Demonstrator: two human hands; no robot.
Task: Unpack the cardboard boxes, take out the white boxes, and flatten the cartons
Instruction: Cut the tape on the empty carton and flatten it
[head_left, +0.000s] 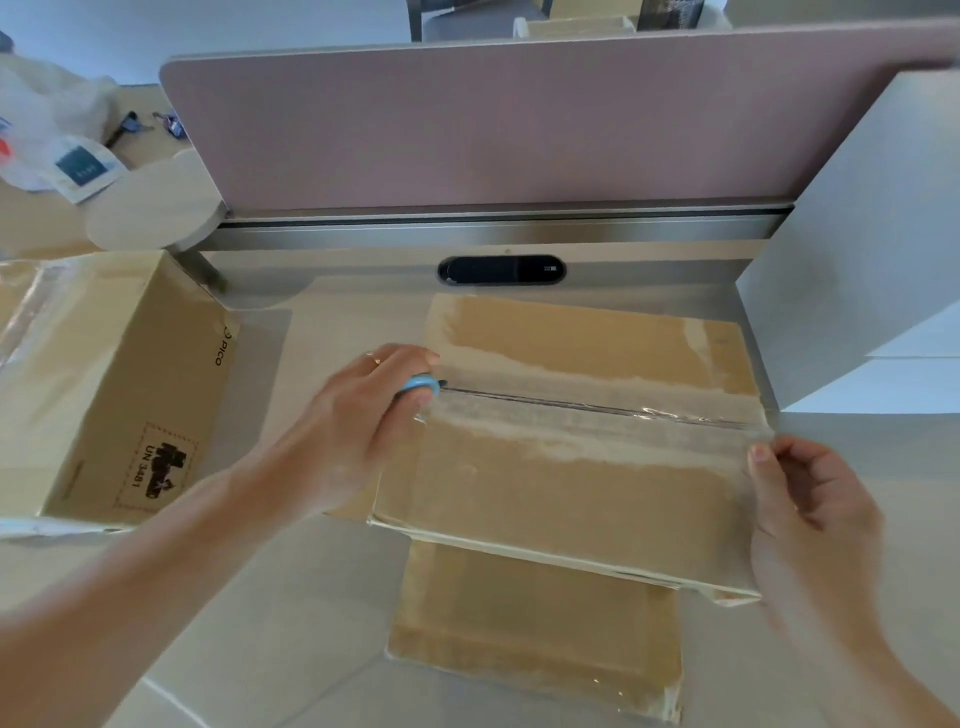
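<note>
Behind the pale desk (332, 597) rises a pink partition (467, 119), with a big white box (862, 249) at the right and a sealed carton (104, 384) at the left. Between them a taped carton (582, 483) lies on a flattened one (535, 629). At its left end the left hand (358, 415) curls its fingers around a small blue cutter (418, 385) on the tape seam (597, 405), while the right hand (810, 514) pinches the carton's right edge.

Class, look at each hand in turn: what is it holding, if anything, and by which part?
The left hand grips a blue-handled cutter by its handle, at the tape seam. The right hand steadies the taped carton at its right end.
</note>
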